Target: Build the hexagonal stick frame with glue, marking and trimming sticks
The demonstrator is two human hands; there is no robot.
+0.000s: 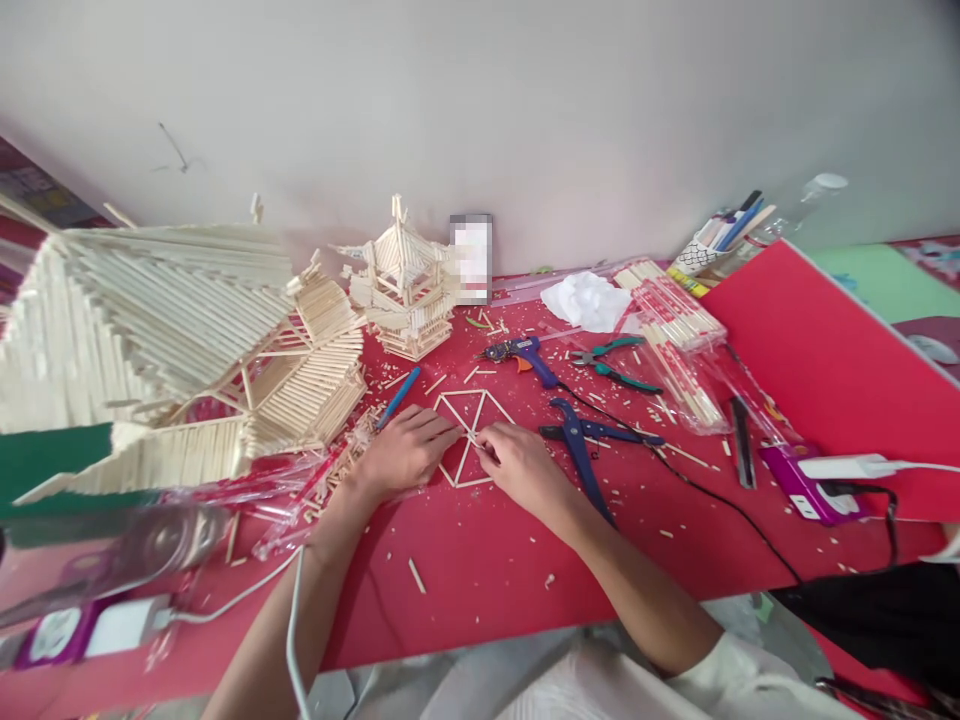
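Observation:
A hexagonal frame of thin wooden sticks point(463, 393), with spokes meeting at its middle, lies flat on the red tabletop. My left hand point(409, 452) covers the frame's left side, its fingers bent together and their tips at the hub. From the right, my right hand point(523, 468) pinches at the same hub with curled thumb and forefinger. The fingers hide the exact contact and part of the right side. Just behind my left hand lies a blue pen point(398, 397). A blue glue gun point(521, 354) and a blue-handled cutter point(577, 450) are beyond my right hand.
A large stick-built house point(172, 300) fills the left, beside a small stick pavilion point(405, 290). Green-handled pliers point(619, 365), bagged sticks point(679, 340) and a purple power strip point(814, 485) lie right. A black cord point(720, 510) crosses the table; stick scraps are scattered around.

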